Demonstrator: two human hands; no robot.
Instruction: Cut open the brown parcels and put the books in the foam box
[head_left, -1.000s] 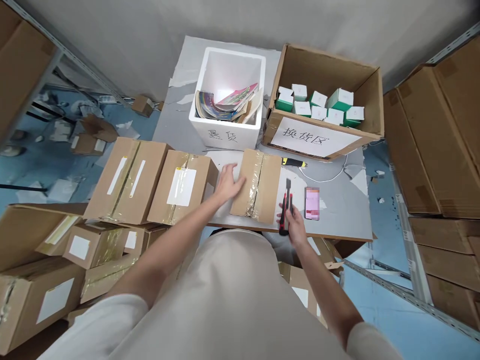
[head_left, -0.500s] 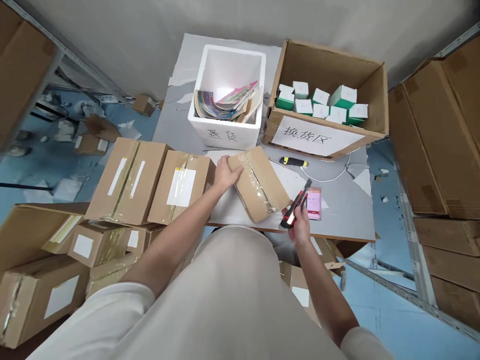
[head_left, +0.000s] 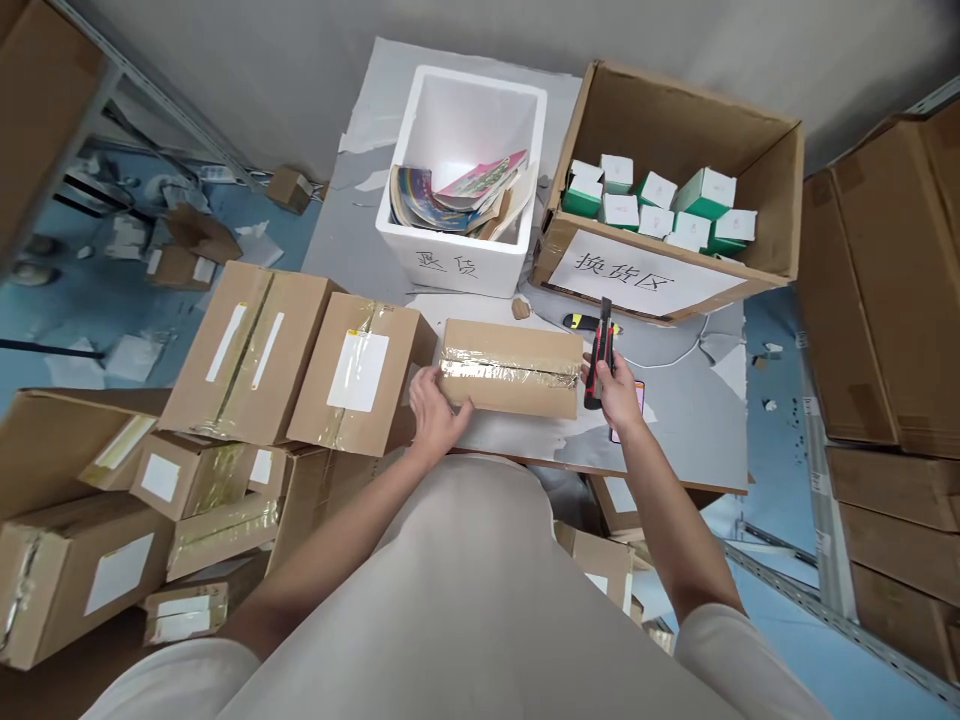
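Note:
A taped cardboard box (head_left: 514, 395) lies flat in front of me, its long tape seam running left to right. My left hand (head_left: 437, 412) grips its left end, thumb along the near edge and fingers against the side. In my right hand (head_left: 619, 390) is a red and black utility knife (head_left: 601, 350), tip pointing away from me, right by the box's right end. Some right fingers are hidden behind the knife, so I cannot tell whether they touch the box. A phone (head_left: 637, 395) lies partly under that hand. Beyond it is a yellow and black utility knife (head_left: 581, 322).
Behind stand a white foam box (head_left: 450, 262) holding booklets and an open carton (head_left: 765, 200) with several green-white small boxes. Two taped cartons (head_left: 244, 350) (head_left: 360, 370) sit at left, more parcels (head_left: 120, 580) below them. A white cable (head_left: 667, 358) curves across the table (head_left: 675, 440).
The box has turned from a slant to lying level across the table. My left hand moved down to its near left corner; my right hand rose with the knife, now more upright.

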